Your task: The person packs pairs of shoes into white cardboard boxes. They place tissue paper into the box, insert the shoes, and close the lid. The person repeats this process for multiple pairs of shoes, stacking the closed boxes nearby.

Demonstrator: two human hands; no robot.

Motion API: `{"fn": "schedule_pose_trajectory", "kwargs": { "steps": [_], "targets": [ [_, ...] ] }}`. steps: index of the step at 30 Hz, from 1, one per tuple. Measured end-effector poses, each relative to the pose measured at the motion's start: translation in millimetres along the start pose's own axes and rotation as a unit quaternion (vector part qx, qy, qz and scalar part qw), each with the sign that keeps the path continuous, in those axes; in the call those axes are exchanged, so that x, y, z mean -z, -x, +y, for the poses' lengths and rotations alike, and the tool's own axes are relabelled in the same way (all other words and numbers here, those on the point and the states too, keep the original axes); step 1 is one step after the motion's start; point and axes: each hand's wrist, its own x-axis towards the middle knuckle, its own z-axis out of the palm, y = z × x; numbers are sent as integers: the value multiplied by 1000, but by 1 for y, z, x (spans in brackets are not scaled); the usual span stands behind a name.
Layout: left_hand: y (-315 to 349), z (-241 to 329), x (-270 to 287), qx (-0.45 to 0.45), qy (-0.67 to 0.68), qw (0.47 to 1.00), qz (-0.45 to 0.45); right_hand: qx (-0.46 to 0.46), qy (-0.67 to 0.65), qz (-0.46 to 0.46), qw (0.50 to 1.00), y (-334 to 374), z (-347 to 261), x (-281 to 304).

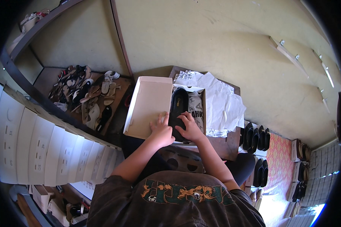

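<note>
Hands spread open, left point(161, 132) on box lid point(147, 106), right point(190, 128) on black shoe point(179, 104) in shoebox point(197, 109).

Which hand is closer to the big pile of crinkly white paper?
The right hand. It rests on the black shoe in the open box, and the white paper spreads just beyond it. The left hand lies on the box lid, farther from the paper.

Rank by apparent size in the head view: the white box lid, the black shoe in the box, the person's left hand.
1. White box lid, clearly largest.
2. Black shoe.
3. Left hand, smallest, though it covers part of the shoe's edge.
</note>
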Motion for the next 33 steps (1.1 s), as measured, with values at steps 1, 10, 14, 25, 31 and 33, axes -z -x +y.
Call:
{"fn": "schedule_pose_trajectory", "kwargs": {
  "steps": [1, 10, 14, 25, 31, 33],
  "targets": [
    [0, 0, 0, -1, 3, 1000, 2, 2, 15, -4, 1000, 0, 1, -1],
    [0, 0, -5, -5, 9, 1000, 24, -60, 194, -113, 973, 1, -11, -7],
    [2, -1, -5, -2, 19, 999, 35, -45, 193, -126, 972, 1, -18, -3],
    [-8, 37, -6, -77, -29, 997, 4, -32, 114, -63, 991, -54, 31, 32],
    [-12, 38, -8, -69, -33, 997, -23, -67, 285, -121, 948, -64, 40, 22],
    [-14, 38, -11, -69, -38, 997, -19, -82, 298, -114, 944, -62, 42, 18]
  ]
}}
